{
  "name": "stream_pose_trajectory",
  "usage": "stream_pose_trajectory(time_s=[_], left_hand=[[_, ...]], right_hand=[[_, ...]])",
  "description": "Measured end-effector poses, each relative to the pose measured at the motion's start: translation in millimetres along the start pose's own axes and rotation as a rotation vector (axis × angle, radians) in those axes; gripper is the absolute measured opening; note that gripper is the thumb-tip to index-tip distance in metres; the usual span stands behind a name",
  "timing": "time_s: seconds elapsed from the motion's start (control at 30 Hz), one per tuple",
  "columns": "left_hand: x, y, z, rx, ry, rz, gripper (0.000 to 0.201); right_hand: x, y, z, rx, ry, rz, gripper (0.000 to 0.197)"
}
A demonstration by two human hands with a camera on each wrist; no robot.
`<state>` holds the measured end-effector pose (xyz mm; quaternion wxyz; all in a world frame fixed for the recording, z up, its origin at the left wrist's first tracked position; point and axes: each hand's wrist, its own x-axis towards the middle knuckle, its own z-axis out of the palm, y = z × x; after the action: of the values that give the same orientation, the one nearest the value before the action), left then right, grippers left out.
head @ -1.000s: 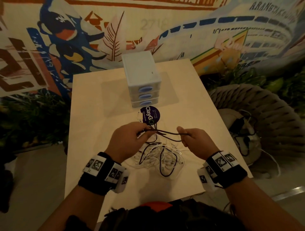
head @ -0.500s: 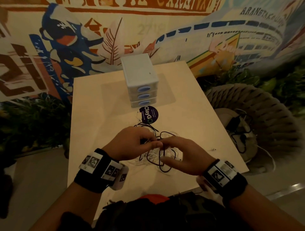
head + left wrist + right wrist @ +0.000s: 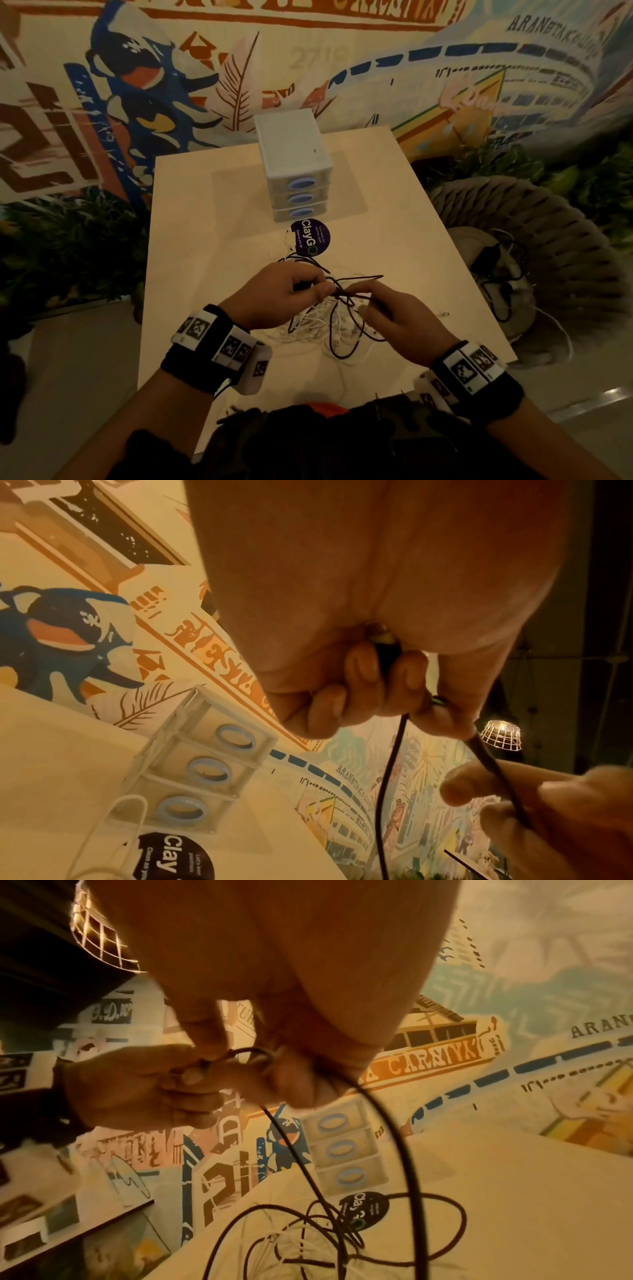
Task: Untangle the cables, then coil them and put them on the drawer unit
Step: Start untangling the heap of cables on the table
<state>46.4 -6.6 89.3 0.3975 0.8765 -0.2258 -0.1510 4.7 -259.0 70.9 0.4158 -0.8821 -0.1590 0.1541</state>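
Observation:
A black cable [image 3: 346,301] is lifted above a tangle of white cables [image 3: 308,325] on the pale table [image 3: 212,240]. My left hand [image 3: 318,291] curls round the black cable's plug end [image 3: 387,653]. Just to its right, my right hand [image 3: 366,296] pinches the same black cable [image 3: 394,1137], which makes a small loop [image 3: 250,1053] between the hands. More black loops hang down onto the white cables [image 3: 291,1245]. The white three-drawer unit [image 3: 293,150] stands farther back on the table, its top bare.
A round dark ClayGo sticker [image 3: 310,236] lies between the drawer unit and the tangle. To the right of the table is a woven chair [image 3: 548,233] holding other cables and an adapter [image 3: 493,260]. Plants and a painted wall surround the table.
A second ago my hands held the black cable stretched apart. They have come together, and a folded length of the cable now sticks out beyond them.

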Motion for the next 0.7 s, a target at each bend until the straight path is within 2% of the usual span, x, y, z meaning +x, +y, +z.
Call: stream_pose_trajectory(time_s=[0.1,0.17,0.27,0.33,0.37,0.43,0.5,0.57,0.7], left_hand=[[5.6,4.8,8.3,-0.045,-0.059,0.01,0.029],[6.9,8.7,12.9,-0.112,-0.044,0.002,0.028],[5.9,13.5,18.6,-0.215,0.052,-0.059,0.02],[4.4,11.4,18.5,-0.249,0.117,-0.085,0.02],[3.3,8.6,16.7,-0.244,0.1,-0.081,0.022],[0.5,4.2,11.1,-0.203,-0.041,-0.057,0.029],[-0.7,4.8,7.3,-0.212,-0.201,-0.047,0.041],[0.7,11.7,8.8,-0.27,-0.25,-0.035,0.044],[10.7,25.2,24.3,-0.301,-0.014,-0.021,0.049]], right_hand=[[7.1,-8.7,-1.3,0.096,-0.118,-0.028,0.019],[13.1,-11.7,-3.7,0.102,-0.091,-0.074,0.02],[15.0,-6.9,-15.9,0.107,0.039,-0.117,0.025],[11.9,-0.5,-32.6,0.239,0.212,-0.077,0.029],[10.9,1.6,-42.6,0.319,0.296,-0.06,0.031],[11.2,4.2,-57.7,0.45,0.366,-0.046,0.035],[12.3,3.4,-61.4,0.525,0.279,-0.054,0.037],[13.8,-2.6,-54.9,0.498,0.137,-0.074,0.034],[17.3,-24.8,-27.7,0.293,-0.096,-0.142,0.026]])
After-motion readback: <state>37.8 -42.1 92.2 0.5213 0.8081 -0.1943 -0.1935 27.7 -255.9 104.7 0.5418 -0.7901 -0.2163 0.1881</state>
